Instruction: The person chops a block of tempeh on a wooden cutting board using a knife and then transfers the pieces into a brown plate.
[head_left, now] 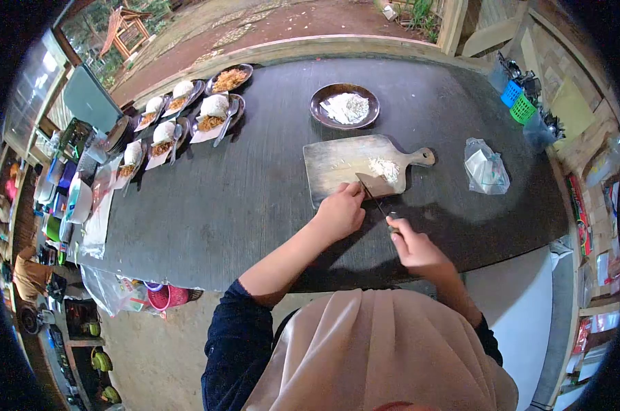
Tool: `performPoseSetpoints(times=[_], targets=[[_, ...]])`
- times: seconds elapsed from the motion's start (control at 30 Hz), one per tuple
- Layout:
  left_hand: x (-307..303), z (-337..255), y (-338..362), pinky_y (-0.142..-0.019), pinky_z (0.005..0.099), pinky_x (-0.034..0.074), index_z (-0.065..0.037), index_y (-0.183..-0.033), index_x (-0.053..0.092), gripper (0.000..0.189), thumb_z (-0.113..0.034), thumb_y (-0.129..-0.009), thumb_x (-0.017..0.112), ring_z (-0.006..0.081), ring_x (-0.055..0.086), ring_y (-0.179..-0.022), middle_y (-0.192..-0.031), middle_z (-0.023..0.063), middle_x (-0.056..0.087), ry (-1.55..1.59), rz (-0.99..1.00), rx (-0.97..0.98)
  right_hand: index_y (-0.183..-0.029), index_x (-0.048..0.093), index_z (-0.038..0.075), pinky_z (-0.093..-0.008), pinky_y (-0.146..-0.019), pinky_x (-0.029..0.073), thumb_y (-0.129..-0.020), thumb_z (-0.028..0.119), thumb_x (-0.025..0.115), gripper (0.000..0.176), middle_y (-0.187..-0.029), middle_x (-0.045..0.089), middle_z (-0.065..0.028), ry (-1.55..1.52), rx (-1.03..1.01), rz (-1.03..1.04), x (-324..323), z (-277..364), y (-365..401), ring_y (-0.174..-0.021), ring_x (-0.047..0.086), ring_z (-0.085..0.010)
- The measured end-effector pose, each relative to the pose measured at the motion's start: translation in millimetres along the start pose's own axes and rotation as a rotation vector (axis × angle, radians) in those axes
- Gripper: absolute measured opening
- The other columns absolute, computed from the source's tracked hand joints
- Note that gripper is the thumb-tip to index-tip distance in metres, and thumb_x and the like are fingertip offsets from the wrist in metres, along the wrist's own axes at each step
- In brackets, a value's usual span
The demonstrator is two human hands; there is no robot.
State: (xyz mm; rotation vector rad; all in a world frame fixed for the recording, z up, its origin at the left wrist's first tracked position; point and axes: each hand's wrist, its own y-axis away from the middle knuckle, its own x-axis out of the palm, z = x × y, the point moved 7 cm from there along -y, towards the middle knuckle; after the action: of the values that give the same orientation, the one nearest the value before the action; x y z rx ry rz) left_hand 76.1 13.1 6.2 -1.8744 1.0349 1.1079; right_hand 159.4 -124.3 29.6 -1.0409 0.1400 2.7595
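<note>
My right hand (pixel 416 248) is closed around the handle of a knife (pixel 373 194), whose blade reaches over the near edge of a wooden cutting board (pixel 330 163). Beside the blade, my left hand (pixel 342 211) rests on the board with its fingers curled together; whatever they hold is hidden. Small white chopped pieces (pixel 384 169) lie in a pile on the board's right part, with a few scattered bits further left. Beyond the board is a dark round plate (pixel 345 87) holding a heap of white pieces (pixel 349 107).
Several plates with white rice mounds (pixel 214 105) and brown food stand at the back left, near a plate of orange food (pixel 229 80). A clear plastic bag (pixel 487 166) lies right of the board. Blue (pixel 511 94) and green (pixel 523 108) baskets stand at the right edge.
</note>
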Motion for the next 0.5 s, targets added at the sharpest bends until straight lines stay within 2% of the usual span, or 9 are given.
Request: performPoseSetpoints(times=[0.03, 0.07, 0.13, 0.2, 0.27, 0.37, 0.43, 0.47, 0.5], targets=[[1, 0, 0, -0.091, 0.0406, 0.046, 0.002, -0.111, 0.055, 0.038, -0.015, -0.076, 0.058, 0.033, 0.049, -0.109, -0.111, 0.0149, 0.051, 0.013, 0.02, -0.013, -0.128, 0.041, 0.01, -0.0469, -0.077, 0.048, -0.095, 0.018, 0.046, 0.035, -0.106, 0.06, -0.0253, 0.006, 0.183, 0.089, 7, -5, 0, -0.097, 0.057, -0.042], [0, 0, 0, -0.091, 0.0406, 0.046, 0.002, -0.111, 0.055, 0.038, -0.015, -0.076, 0.058, 0.033, 0.049, -0.109, -0.111, 0.0149, 0.051, 0.016, 0.02, -0.014, -0.128, 0.041, 0.01, -0.0469, -0.077, 0.048, -0.095, 0.018, 0.046, 0.035, -0.106, 0.06, -0.0253, 0.007, 0.185, 0.091, 7, -8, -4, -0.097, 0.057, -0.042], [0, -1, 1, -0.091, 0.0404, 0.047, 0.002, -0.111, 0.055, 0.039, -0.015, -0.076, 0.058, 0.0324, 0.048, -0.11, -0.112, 0.0148, 0.051, -0.004, 0.025, -0.004, -0.128, 0.042, 0.01, -0.0473, -0.078, 0.048, -0.095, 0.018, 0.046, 0.035, -0.108, 0.059, -0.0258, -0.023, 0.103, 0.032, 2, -3, -13, -0.098, 0.056, -0.0433], [0, -2, 3, -0.09, 0.0403, 0.047, 0.002, -0.111, 0.055, 0.039, -0.015, -0.077, 0.058, 0.0325, 0.048, -0.11, -0.112, 0.015, 0.051, -0.003, 0.014, 0.011, -0.128, 0.042, 0.009, -0.0475, -0.076, 0.048, -0.095, 0.017, 0.046, 0.034, -0.108, 0.058, -0.0265, -0.035, 0.127, 0.059, -14, -2, -9, -0.097, 0.057, -0.0439], [0, 0, 2, -0.09, 0.0401, 0.047, 0.002, -0.11, 0.055, 0.038, -0.016, -0.077, 0.058, 0.0326, 0.048, -0.11, -0.113, 0.0151, 0.051, 0.0, -0.005, 0.017, -0.128, 0.042, 0.009, -0.0471, -0.074, 0.049, -0.094, 0.017, 0.047, 0.035, -0.105, 0.059, -0.0264, -0.011, 0.06, 0.116, -14, 1, 0, -0.094, 0.058, -0.0444], [3, 1, 2, -0.09, 0.04, 0.047, 0.003, -0.109, 0.055, 0.038, -0.016, -0.077, 0.059, 0.0328, 0.048, -0.109, -0.113, 0.0153, 0.051, 0.005, -0.014, 0.03, -0.127, 0.043, 0.01, -0.0465, -0.07, 0.049, -0.094, 0.017, 0.048, 0.034, -0.095, 0.061, -0.0264, 0.024, 0.086, 0.035, 12, -9, 2, -0.088, 0.06, -0.0436], [-2, -5, 4, -0.082, 0.0389, 0.051, 0.004, -0.097, 0.057, 0.028, -0.014, -0.075, 0.058, 0.0311, 0.051, -0.103, -0.106, 0.0139, 0.053, -0.044, -0.114, 0.08, -0.127, 0.042, 0.009, -0.0462, -0.07, 0.049, -0.095, 0.017, 0.046, 0.034, -0.094, 0.061, -0.0265, 0.01, 0.069, 0.01, 15, -13, -4, -0.088, 0.06, -0.0431], [1, -6, 5, -0.082, 0.0389, 0.051, 0.004, -0.097, 0.057, 0.028, -0.014, -0.075, 0.058, 0.0311, 0.051, -0.103, -0.106, 0.0139, 0.053, -0.043, -0.108, 0.085, -0.127, 0.042, 0.008, -0.0461, -0.07, 0.049, -0.095, 0.016, 0.045, 0.033, -0.094, 0.062, -0.0264, -0.027, 0.026, -0.019, 9, -13, -10, -0.088, 0.061, -0.0429], [2, -5, 5, -0.082, 0.0387, 0.051, 0.004, -0.097, 0.057, 0.028, -0.014, -0.075, 0.058, 0.0309, 0.051, -0.103, -0.106, 0.0138, 0.053, -0.053, -0.115, 0.085, -0.127, 0.042, 0.008, -0.0464, -0.072, 0.049, -0.096, 0.016, 0.044, 0.033, -0.094, 0.062, -0.0263, -0.076, 0.336, 0.181, -6, 3, -6, -0.09, 0.06, -0.0429]])
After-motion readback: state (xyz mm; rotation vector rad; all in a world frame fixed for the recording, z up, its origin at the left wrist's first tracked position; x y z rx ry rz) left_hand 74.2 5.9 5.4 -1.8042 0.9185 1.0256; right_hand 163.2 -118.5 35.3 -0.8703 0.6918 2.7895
